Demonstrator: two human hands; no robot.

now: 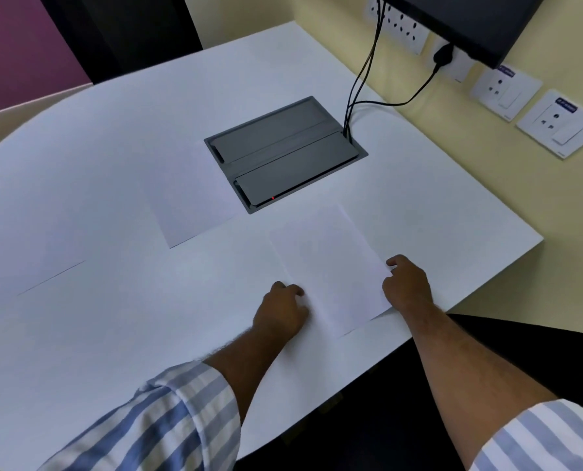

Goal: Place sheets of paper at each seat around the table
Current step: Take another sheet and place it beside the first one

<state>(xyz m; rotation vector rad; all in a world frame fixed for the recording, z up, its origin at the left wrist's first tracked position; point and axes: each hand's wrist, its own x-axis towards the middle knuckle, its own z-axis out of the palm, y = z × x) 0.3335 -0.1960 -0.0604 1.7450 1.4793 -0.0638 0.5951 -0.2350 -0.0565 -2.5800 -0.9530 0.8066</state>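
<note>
Your left hand (pixel 283 307) and right hand (pixel 407 287), fingers curled, pinched opposite edges of a sheet of paper (pixel 330 266) lying between them near the table (pixel 181 300) edge. Just beyond it sat the grey cable box (pixel 283 151), lids closed, with black cables (pixel 358 83) entering one corner. The blue labels (pixel 566 106) on the wall sockets (pixel 561 130) were too blurred to read.

The white surface (pixel 113 334) carries a sheet of paper (pixel 330 266) lying flat near its front edge, just on the person's side of a grey cable box (pixel 283 154). The left hand (pixel 283 311) grips the sheet's left edge with curled fingers; the right hand (pixel 407 283) grips its right edge. A second sheet (pixel 195 205) lies just beside the box's left side. Black cables (pixel 361 79) rise from the box towards the wall sockets (pixel 402 28).
</note>
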